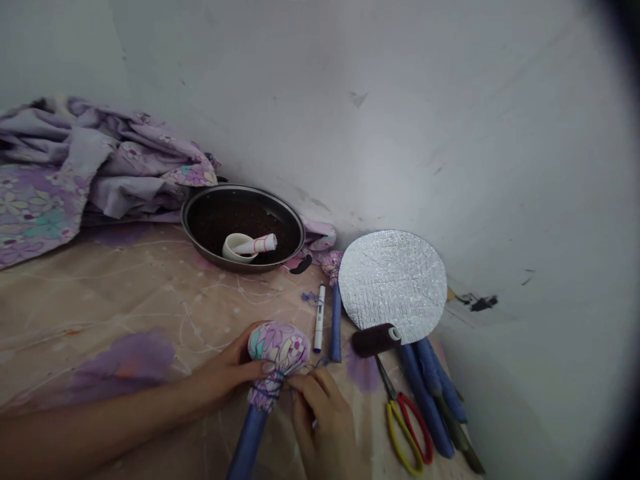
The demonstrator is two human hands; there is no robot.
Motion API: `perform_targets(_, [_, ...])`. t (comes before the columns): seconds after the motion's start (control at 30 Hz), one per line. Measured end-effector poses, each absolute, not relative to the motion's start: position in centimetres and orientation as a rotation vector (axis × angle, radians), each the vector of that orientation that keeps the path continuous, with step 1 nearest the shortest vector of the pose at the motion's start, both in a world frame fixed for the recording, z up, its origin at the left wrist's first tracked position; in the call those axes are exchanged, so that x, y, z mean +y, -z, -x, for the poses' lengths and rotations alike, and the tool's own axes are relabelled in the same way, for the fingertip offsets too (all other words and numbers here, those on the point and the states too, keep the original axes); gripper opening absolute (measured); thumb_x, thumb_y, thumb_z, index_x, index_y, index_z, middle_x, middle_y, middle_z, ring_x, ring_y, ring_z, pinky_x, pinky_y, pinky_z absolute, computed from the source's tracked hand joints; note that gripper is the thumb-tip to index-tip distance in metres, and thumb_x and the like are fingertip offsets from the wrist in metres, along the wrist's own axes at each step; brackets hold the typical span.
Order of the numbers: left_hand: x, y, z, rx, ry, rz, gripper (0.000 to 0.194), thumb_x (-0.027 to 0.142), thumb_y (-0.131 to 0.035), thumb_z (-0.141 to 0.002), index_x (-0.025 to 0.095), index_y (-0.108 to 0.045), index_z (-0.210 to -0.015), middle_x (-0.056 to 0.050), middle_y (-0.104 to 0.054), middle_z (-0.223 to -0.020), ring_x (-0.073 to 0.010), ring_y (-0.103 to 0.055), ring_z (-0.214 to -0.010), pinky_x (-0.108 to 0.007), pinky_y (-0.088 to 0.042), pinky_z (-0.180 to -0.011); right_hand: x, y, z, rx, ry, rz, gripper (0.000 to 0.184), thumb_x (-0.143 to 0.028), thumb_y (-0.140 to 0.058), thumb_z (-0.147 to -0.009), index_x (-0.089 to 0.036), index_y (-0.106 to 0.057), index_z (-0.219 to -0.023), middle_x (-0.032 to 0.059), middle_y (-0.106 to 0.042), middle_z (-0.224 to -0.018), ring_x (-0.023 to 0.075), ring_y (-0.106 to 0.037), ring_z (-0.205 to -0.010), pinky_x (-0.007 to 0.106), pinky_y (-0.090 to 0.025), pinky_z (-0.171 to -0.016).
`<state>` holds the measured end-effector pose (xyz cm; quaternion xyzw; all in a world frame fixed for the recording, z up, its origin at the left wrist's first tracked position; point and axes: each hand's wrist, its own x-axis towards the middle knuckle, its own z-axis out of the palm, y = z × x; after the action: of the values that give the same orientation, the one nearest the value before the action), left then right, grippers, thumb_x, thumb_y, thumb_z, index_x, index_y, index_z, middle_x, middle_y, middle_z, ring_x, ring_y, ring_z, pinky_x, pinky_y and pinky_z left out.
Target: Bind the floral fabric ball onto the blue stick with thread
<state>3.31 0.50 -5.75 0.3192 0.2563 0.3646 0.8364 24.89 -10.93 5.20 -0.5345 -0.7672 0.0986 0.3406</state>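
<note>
As my left hand (pixel 244 363) clamps the floral knob (pixel 280 343) atop its blue stick (pixel 249 437), before the pan (pixel 215 223), my right hand (pixel 324 413) meets the thread (pixel 267 387); whether those fingers pinch it, I cannot tell.

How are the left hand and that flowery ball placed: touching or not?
Touching. The head view shows the left hand cupping the flowery ball from the side, its thumb lying across the cloth where it narrows.

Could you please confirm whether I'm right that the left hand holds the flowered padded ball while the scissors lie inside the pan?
Not quite: the head view shows the scissors on the patterned cloth, to the right of the right hand, not inside the pan. The left hand does hold the flowered padded ball.
</note>
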Motion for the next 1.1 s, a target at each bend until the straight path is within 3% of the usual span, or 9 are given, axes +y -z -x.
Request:
perform_targets(0.27, [0.3, 6.3, -3.5, 0.541, -0.774, -0.652, 0.093, 0.053, -0.124, -0.075, 0.034, -0.083, -0.157, -0.004, -0.093, -0.132, -0.0343, -0.08, -0.126, -0.044, -0.061, -0.111, -11.0, -5.3, -24.7, -1.994, -0.249, 1.411, 0.045, 0.002, -0.062, -0.108, -0.028, -0.086, -0.129, 0.0033, -0.085, -0.105, 0.0193, -0.084, -0.078, 0.023, -0.065, -0.071])
perform_targets(0.53, [0.3, 5.8, -3.2, 0.58, -0.749, -0.642, 0.096, 0.052, -0.124, -0.075, 0.033, -0.081, -0.158, -0.006, -0.094, -0.138, -0.0384, -0.08, -0.135, -0.047, -0.061, -0.118, -11.1, -4.1, -22.3, -1.747, -0.164, 1.468, 0.04, -0.002, -0.055, -0.107, -0.03, -0.082, -0.116, 0.0029, -0.084, -0.1, 0.0215, -0.086, -0.083, 0.027, -0.062, -0.074])
perform_targets(0.77, [0.4, 6.2, -3.4, 0.608, -0.758, -0.657, 0.1, 0.056, -0.126, -0.069, 0.035, -0.082, -0.156, -0.005, -0.093, -0.136, -0.0409, -0.08, -0.14, -0.051, -0.062, -0.123, -11.7, -4.2, -21.5, -1.714, -0.25, 1.564, 0.033, -0.002, -0.06, -0.109, -0.03, -0.078, -0.115, 0.0016, -0.084, -0.098, 0.0213, -0.085, -0.081, 0.026, -0.063, -0.075])
perform_targets(1.1, [0.4, 5.0, -3.4, 0.547, -0.787, -0.651, 0.083, 0.048, -0.126, -0.075, 0.034, -0.089, -0.148, -0.004, -0.095, -0.127, -0.0371, -0.083, -0.13, -0.046, -0.064, -0.114, -11.8, -4.0, -20.6, -1.678, -0.215, 1.589, 0.031, -0.005, -0.059, -0.115, -0.03, -0.077, -0.114, 0.0018, -0.085, -0.096, 0.0219, -0.084, -0.078, 0.028, -0.063, -0.072])
